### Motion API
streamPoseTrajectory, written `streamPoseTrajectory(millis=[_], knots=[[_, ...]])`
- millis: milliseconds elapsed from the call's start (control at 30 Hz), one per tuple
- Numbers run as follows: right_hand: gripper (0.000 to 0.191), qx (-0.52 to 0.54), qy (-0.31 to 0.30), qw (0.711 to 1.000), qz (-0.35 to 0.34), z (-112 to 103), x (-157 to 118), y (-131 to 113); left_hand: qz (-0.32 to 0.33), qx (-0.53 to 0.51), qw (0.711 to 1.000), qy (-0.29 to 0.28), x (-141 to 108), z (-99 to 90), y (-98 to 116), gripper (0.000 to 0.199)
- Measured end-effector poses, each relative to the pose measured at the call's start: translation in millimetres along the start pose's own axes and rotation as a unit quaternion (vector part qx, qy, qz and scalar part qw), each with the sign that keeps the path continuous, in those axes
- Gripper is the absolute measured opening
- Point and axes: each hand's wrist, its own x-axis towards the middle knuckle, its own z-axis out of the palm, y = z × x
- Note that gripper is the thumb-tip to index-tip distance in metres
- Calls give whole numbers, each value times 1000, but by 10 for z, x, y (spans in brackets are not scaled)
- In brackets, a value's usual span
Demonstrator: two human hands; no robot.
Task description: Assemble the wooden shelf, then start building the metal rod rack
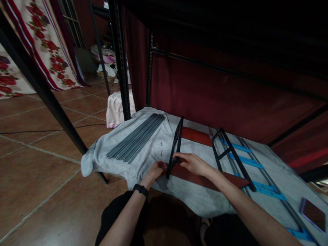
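Observation:
A black metal side frame stands upright across the left end of two reddish-brown boards. My left hand, with a black band on its wrist, is closed in a pinch beside the frame's lower near end; what its fingertips hold is hidden. From the right, my right hand grips the same frame at its near part, just above the near board. The far board lies beyond. A second black frame stands at the boards' right end.
Grey metal rods lie bundled on the grey cloth, with small screws nearby. Rails with blue brackets and a phone are at right. Black posts rise around the surface, and a dark shelf hangs overhead.

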Motion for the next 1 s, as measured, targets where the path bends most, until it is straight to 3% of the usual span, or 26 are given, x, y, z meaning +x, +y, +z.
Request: streamPoseTrajectory(millis=[100,433,633,900,1000], knots=[[59,-1,-1,1000,-3,11,6,20,-3,26,1000,5,-6,-9,-21,11],[59,-3,1,1000,9,2,2,20,2,11,1000,6,11,35,8,27],[58,-3,-1,1000,15,3,5,7,-7,40,999,12,25,-14,-36,11],[58,-8,1,1000,19,16,16,25,4,60,998,9,74,53,-52,28],[58,-13,-7,1000,22,21,19,18,3,54,999,5,53,11,-44,24]])
